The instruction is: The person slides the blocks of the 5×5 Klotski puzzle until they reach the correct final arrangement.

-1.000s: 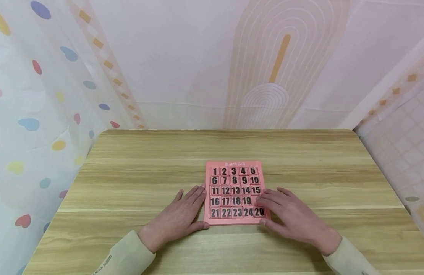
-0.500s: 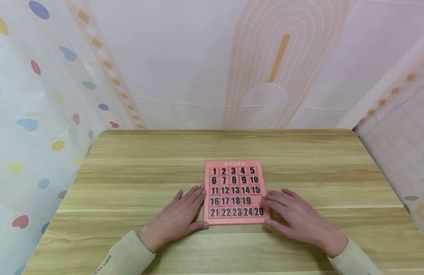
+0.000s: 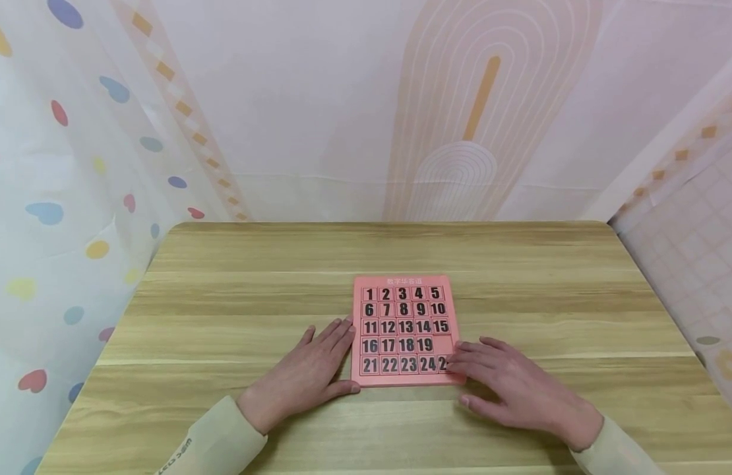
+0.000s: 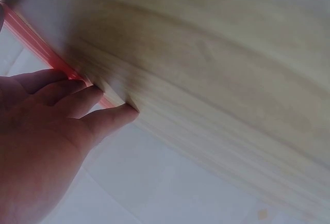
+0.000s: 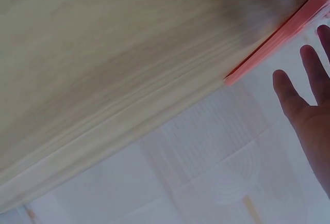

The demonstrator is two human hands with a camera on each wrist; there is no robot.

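A pink sliding number puzzle [image 3: 405, 335] lies flat on the wooden table, its numbered tiles in rows. At the right end of the fourth row, beside the 19 tile [image 3: 424, 345], there is a vacant slot. My left hand [image 3: 306, 376] rests along the puzzle's left edge with straight fingers; the left wrist view shows fingertips against the pink frame [image 4: 38, 41]. Over the lower right corner, the fingers of my right hand [image 3: 514, 386] partly cover the 20 tile [image 3: 442, 364]. In the right wrist view those fingers are spread and appear raised off the pink frame [image 5: 281, 38].
The wooden table [image 3: 253, 264] spreads around the puzzle on all sides. Behind its far edge hangs a patterned cloth [image 3: 318, 119], with another spotted cloth [image 3: 51, 284] on the left.
My right hand has drawn off the puzzle's right side, then shifted down so its fingers now cover part of the 20 tile. The left hand stays in place.
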